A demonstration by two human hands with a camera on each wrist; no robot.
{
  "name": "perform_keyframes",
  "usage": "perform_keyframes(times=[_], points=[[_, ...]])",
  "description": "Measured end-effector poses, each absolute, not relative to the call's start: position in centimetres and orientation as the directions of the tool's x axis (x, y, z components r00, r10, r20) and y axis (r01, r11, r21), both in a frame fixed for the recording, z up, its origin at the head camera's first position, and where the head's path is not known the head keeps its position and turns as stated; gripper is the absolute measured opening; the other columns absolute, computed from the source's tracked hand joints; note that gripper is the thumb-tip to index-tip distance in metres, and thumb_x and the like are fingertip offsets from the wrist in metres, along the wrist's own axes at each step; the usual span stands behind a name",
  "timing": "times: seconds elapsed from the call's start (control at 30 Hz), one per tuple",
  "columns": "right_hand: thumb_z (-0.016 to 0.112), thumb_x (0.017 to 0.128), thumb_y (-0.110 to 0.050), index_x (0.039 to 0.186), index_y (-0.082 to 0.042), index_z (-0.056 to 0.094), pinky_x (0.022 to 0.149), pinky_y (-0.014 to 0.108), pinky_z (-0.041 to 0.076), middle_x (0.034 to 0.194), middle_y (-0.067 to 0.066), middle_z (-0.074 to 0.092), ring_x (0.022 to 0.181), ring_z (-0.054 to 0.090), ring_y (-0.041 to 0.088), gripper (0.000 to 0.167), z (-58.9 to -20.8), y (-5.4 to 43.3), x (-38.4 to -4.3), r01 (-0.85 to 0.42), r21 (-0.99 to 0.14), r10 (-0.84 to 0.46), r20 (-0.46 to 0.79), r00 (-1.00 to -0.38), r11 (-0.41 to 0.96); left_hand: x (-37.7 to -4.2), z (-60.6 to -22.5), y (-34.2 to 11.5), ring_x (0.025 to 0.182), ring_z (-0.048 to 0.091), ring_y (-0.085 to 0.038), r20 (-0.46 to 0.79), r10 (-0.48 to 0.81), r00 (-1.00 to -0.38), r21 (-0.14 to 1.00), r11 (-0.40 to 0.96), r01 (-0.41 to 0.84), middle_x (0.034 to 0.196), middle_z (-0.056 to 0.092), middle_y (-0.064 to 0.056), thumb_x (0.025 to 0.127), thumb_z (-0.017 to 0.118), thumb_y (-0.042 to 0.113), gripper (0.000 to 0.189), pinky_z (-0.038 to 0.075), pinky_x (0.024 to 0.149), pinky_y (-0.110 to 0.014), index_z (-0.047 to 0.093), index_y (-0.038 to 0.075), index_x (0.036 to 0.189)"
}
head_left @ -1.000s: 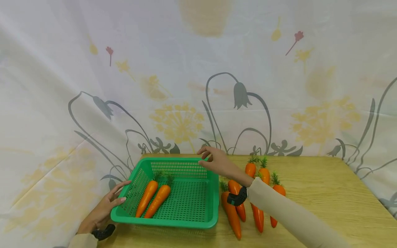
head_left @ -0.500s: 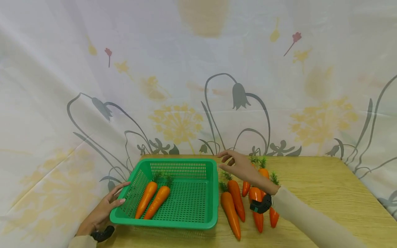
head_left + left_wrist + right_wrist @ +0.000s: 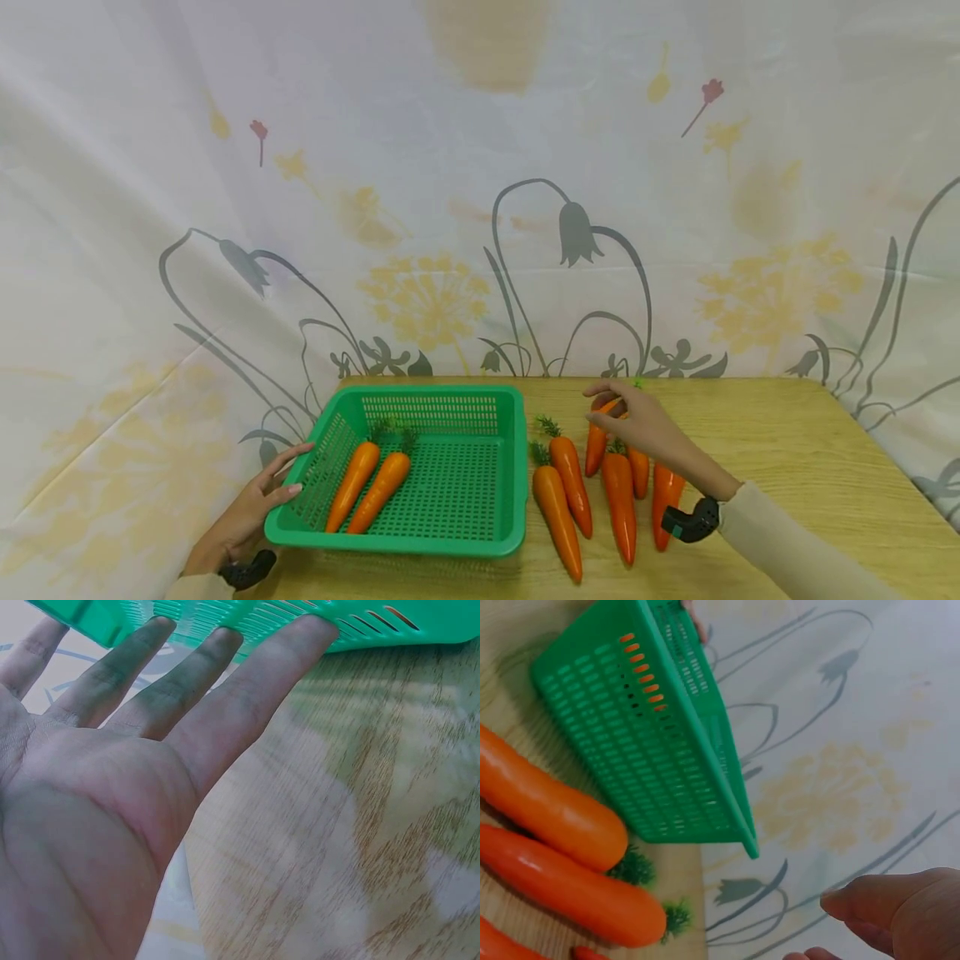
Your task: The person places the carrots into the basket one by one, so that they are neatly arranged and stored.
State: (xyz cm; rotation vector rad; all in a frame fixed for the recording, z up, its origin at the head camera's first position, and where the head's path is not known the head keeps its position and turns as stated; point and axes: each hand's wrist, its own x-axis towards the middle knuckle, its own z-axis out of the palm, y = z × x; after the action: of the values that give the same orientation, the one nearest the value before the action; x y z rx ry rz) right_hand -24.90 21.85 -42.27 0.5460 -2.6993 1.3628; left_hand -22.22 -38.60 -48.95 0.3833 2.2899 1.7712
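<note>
My left hand (image 3: 251, 512) rests at the left rim of a green plastic basket (image 3: 420, 546); in the left wrist view its straight fingers (image 3: 255, 690) reach the slotted side. Inside the basket lie two orange carrots, an outer one (image 3: 352, 486) and an inner one (image 3: 382, 492), with green tops at the back. To the basket's right, several carrots lie on the table, including a front one (image 3: 557, 521) and one in the middle (image 3: 619, 508). Above the back carrots hovers my right hand (image 3: 641, 421), fingers loosely bent and nothing held. It partly covers a carrot (image 3: 597, 442) there.
A wooden table (image 3: 780, 467) extends to the right of the carrots. Behind it and along the left hangs a pale cloth (image 3: 450, 167) printed with flowers. A black wrist strap (image 3: 693, 521) overlaps the carrot (image 3: 666, 492) farthest right.
My right hand has moved right, from over the basket's back right corner to above the carrots on the table. The left hand stays at the basket, and the two carrots inside lie unchanged.
</note>
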Motion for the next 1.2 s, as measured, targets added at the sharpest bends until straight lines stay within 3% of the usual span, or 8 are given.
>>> perform_keyframes(times=[0.33, 0.6, 0.83, 1.2], points=[[0.070, 0.101, -0.032, 0.134, -0.007, 0.061, 0.073, 0.040, 0.060, 0.121, 0.016, 0.064, 0.093, 0.065, 0.024, 0.042, -44.3, 25.9, -23.5, -0.231, -0.788, -0.189, 0.148, -0.971, 0.571, -22.0, -49.0, -38.5, 0.145, -0.016, -0.064, 0.002, 0.357, -0.934, 0.967, 0.236, 0.092, 0.167, -0.013, -0.028, 0.109, 0.048, 0.009, 0.059, 0.011, 0.108, -0.086, 0.022, 0.009, 0.162], [0.069, 0.101, -0.025, 0.139, 0.000, 0.056, 0.070, 0.035, 0.062, 0.121, 0.021, 0.062, 0.094, 0.067, 0.030, 0.047, -45.8, 29.2, -22.0, -0.134, -0.833, -0.116, 0.085, -0.990, 0.537, -22.3, -49.0, -38.5, 0.146, -0.014, -0.062, -0.008, 0.346, -0.938, 0.966, 0.246, 0.083, 0.167, -0.011, -0.029, 0.109, 0.048, 0.011, 0.059, 0.012, 0.108, -0.085, 0.022, 0.009, 0.162], [0.070, 0.100, -0.025, 0.138, 0.002, 0.056, 0.071, 0.040, 0.061, 0.118, 0.020, 0.064, 0.091, 0.067, 0.026, 0.048, -47.3, 31.0, -21.3, -0.087, -0.785, -0.060, 0.064, -0.996, 0.613, -22.3, -49.1, -38.7, 0.146, -0.015, -0.062, -0.007, 0.352, -0.936, 0.965, 0.246, 0.086, 0.167, -0.012, -0.027, 0.109, 0.048, 0.011, 0.059, 0.013, 0.109, -0.084, 0.022, 0.009, 0.162], [0.071, 0.099, -0.036, 0.136, 0.007, 0.056, 0.071, 0.045, 0.061, 0.118, 0.030, 0.060, 0.099, 0.067, 0.041, 0.059, -49.0, 32.5, -21.4, -0.045, -0.711, -0.036, 0.027, -0.999, 0.702, -22.1, -48.8, -38.6, 0.148, -0.015, -0.059, -0.030, 0.336, -0.941, 0.965, 0.257, 0.061, 0.169, -0.010, -0.024, 0.109, 0.049, 0.011, 0.060, 0.008, 0.106, -0.087, 0.024, 0.012, 0.163]])
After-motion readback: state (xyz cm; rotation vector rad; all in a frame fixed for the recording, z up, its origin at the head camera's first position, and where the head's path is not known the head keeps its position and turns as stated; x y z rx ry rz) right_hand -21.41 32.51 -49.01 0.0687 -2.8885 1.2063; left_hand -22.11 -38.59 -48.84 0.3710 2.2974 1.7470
